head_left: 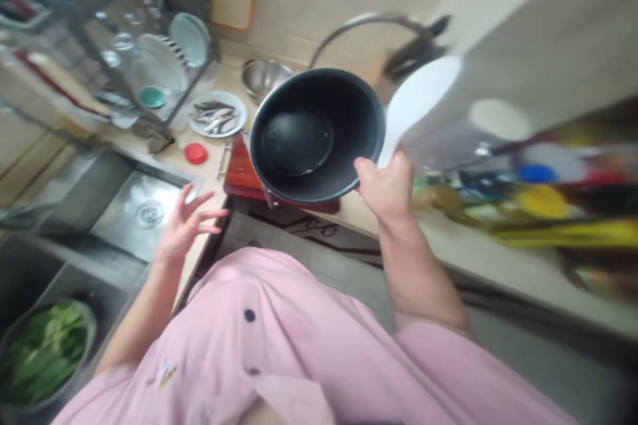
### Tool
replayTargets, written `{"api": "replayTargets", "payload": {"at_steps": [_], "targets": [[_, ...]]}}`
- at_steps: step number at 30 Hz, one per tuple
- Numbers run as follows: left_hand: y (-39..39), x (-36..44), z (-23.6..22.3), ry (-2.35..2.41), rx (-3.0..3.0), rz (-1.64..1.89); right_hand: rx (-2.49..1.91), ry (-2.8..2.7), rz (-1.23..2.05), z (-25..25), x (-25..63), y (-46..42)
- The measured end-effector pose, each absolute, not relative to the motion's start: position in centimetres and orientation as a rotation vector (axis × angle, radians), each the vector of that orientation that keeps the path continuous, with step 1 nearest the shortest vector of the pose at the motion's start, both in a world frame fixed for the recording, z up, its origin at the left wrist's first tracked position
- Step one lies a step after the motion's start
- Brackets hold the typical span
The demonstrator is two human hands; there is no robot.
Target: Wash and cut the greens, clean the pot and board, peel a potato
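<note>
Right-hand grip — black pot, rice paddle

Black nonstick pot and white rice paddle
The pot tilts open toward the view, its dark inside glossy and wet-looking, held just above the front edge of the counter. The paddle rises past its rim, blade blurred, both gripped in the right hand.
</note>
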State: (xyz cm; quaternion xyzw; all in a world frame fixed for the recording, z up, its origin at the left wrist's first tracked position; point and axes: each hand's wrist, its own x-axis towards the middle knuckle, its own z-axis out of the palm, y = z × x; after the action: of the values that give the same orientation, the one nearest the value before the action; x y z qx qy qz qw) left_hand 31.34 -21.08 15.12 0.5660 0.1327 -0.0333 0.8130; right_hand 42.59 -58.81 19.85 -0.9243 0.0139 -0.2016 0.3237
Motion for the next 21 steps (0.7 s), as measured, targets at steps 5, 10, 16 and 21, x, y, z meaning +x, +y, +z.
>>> {"api": "replayTargets", "payload": {"at_steps": [5, 10, 16, 21], "targets": [[-24.8, 29.2, 15.5, 0.475, 0.86, 0.024, -2.26, -0.56, -0.322, 19.0, 44.4, -43.5], [-23.5, 22.6, 14.2, 1.116, 0.512, 0.755, -1.817, -1.176, 0.193, 16.2, 40.6, -33.2], [-24.8, 8.8, 15.3, 1.593, 0.249, 1.234, -2.315, -1.629, 0.729, 9.3, 42.3, -23.9], [-28.7, 1.8, 16.9, 1.764, 0.171, 1.474, -2.594, -1.862, 0.868, 3.4, 43.6, -18.1]]}}
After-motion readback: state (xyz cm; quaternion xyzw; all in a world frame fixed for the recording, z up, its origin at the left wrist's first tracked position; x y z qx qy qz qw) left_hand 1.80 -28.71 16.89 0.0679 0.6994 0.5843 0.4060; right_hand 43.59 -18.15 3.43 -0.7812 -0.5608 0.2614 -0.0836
